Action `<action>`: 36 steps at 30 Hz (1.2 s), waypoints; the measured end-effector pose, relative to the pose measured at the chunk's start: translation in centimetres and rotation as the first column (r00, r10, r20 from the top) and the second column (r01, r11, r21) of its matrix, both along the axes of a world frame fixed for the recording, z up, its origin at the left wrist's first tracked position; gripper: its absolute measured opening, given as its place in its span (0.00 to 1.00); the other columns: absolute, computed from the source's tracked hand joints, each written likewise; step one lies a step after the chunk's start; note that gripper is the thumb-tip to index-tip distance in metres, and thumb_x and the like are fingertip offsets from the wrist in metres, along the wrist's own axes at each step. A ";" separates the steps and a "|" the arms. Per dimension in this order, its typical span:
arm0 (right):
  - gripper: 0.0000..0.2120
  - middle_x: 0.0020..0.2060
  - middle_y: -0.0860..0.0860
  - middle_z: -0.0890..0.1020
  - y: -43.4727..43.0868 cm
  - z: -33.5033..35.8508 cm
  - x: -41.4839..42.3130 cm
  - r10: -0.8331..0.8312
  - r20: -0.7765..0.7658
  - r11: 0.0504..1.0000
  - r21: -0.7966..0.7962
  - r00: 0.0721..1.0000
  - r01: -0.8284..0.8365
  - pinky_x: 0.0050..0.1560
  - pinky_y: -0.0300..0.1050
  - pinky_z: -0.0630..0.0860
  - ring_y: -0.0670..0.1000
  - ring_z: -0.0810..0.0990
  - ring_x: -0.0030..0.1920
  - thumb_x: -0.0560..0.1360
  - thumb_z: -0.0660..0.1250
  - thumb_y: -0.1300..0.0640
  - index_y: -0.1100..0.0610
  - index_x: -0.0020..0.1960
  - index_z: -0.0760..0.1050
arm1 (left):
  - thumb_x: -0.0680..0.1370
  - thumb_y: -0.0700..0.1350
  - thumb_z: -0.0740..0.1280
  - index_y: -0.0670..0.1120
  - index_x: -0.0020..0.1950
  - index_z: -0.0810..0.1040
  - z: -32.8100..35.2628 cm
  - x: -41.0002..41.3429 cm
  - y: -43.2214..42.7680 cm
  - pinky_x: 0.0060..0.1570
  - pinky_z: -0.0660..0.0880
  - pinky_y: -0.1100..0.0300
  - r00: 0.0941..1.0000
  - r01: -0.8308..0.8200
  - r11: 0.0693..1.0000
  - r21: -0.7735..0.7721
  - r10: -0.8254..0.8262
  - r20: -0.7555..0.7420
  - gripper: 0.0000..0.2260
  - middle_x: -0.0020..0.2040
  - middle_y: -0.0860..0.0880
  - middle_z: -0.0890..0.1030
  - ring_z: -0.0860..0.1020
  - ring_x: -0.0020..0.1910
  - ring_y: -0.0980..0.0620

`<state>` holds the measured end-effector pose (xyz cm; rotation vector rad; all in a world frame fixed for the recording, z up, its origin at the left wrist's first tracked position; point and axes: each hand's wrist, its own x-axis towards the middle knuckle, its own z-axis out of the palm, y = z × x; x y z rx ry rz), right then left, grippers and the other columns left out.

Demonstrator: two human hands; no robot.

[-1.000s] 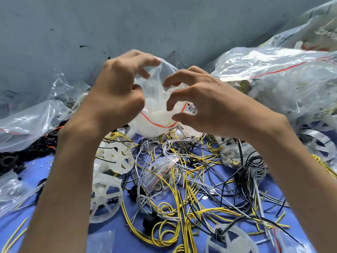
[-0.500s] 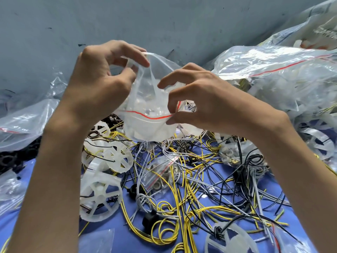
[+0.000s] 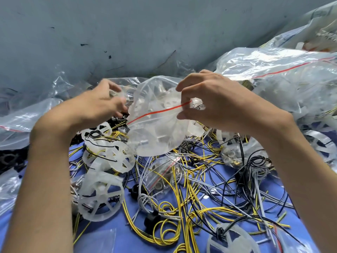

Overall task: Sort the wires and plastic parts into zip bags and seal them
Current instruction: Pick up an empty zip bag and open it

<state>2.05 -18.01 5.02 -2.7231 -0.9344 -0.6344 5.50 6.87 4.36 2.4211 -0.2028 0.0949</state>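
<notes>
Pinching bag (image 3: 155,137) at upper right end of slanting zip line (image 3: 156,112) with right fingers (image 3: 184,116), left fingers (image 3: 119,105) beside lower end, grip unclear.

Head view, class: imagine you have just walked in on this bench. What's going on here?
A person holds a clear zip bag of white plastic parts above a blue table. The right hand pinches the right end of its red-striped edge; the left hand is at the bag's left side, its grip blurred. The mouth looks open, not sealed. Yellow, black and grey wires and white spoked wheels lie loose below.
</notes>
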 end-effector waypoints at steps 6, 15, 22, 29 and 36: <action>0.08 0.57 0.45 0.77 0.3 -0.2 0.0 0.022 -0.015 1.000 0.008 1.000 -0.022 0.52 0.45 0.71 0.49 0.73 0.58 0.72 0.69 0.43 0.48 0.41 0.77 | 0.69 0.52 0.75 0.53 0.44 0.71 -1.4 0.2 1.5 0.38 0.69 0.65 0.933 0.189 0.889 0.416 -0.031 -0.358 0.13 0.37 0.60 0.79 0.75 0.36 0.67; 0.08 0.57 0.46 0.78 0.3 -0.3 0.1 0.056 -0.051 0.998 0.023 0.997 -0.055 0.54 0.50 0.74 0.50 0.75 0.57 0.72 0.69 0.44 0.49 0.42 0.78 | 0.67 0.39 0.77 0.45 0.61 0.75 -2.6 0.0 1.7 0.62 0.73 0.49 0.837 0.178 0.935 0.307 0.020 -0.546 0.24 0.61 0.43 0.76 0.76 0.61 0.46; 0.09 0.57 0.47 0.78 0.3 -0.3 0.1 0.066 -0.058 0.998 0.022 0.996 -0.065 0.55 0.49 0.73 0.50 0.75 0.57 0.73 0.69 0.45 0.50 0.43 0.78 | 0.73 0.32 0.69 0.48 0.42 0.73 -2.8 0.1 1.0 0.38 0.70 0.62 0.893 0.228 0.914 0.335 -0.059 -0.446 0.11 0.36 0.51 0.78 0.75 0.36 0.52; 0.09 0.56 0.48 0.78 0.4 -0.3 0.1 0.071 -0.076 0.997 0.021 0.995 -0.070 0.53 0.50 0.74 0.52 0.76 0.57 0.73 0.68 0.45 0.50 0.43 0.78 | 0.74 0.39 0.69 0.53 0.44 0.77 -0.1 -0.8 1.5 0.46 0.77 0.56 0.975 0.172 0.923 0.344 -0.109 -0.193 0.09 0.41 0.54 0.84 0.81 0.34 0.59; 0.09 0.55 0.47 0.78 0.7 -0.2 0.0 0.081 -0.099 0.997 0.022 0.992 -0.079 0.52 0.51 0.75 0.51 0.76 0.55 0.73 0.67 0.44 0.49 0.43 0.78 | 0.74 0.43 0.70 0.57 0.42 0.79 1.4 -2.0 0.6 0.41 0.77 0.62 0.980 0.132 0.973 0.190 -0.157 0.123 0.07 0.39 0.61 0.83 0.81 0.35 0.60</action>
